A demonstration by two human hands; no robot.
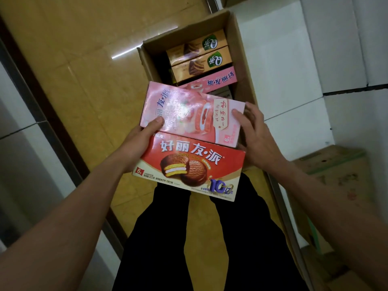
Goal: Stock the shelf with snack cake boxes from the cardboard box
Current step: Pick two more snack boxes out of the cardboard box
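I hold two snack cake boxes over the floor, a pink box (189, 114) lying on top of a red chocolate-pie box (189, 166). My left hand (138, 143) grips their left ends, thumb pressed on the pink lid. My right hand (252, 133) grips the right end of the pink box, thumb on top. Beyond them stands the open cardboard box (239, 59), holding two gold cake boxes (199, 57) and another pink box (218, 80).
Yellow tiled floor (84, 70) spreads to the left. White shelving panels (294, 59) rise on the right. Another brown carton (340, 177) sits at lower right. A dark-edged metal fixture (31, 122) runs along the left. My dark-trousered legs (210, 238) are below.
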